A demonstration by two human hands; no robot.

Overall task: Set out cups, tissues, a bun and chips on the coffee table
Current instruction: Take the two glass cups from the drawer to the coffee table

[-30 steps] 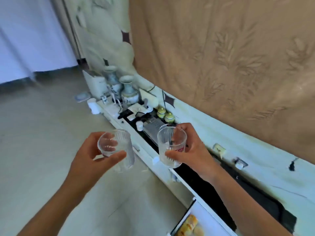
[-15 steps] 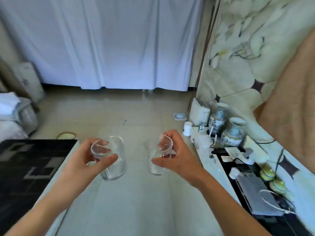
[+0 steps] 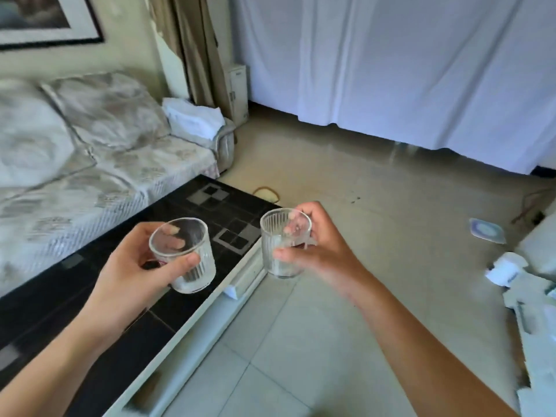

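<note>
Both forearms reach forward from the lower corners, bare, each hand wrapped round a ribbed glass cup held in the air. The left hand grips the left cup, thumb across the near wall, fingers curled round the far side and showing through the glass; the cup tilts a little, mouth toward the person. Below this grip lies the black coffee table, with a sofa beyond it. The right hand grips the right cup, upright, thumb on the near side, fingers behind. Under that grip is the table's pale edge and tiled floor.
</note>
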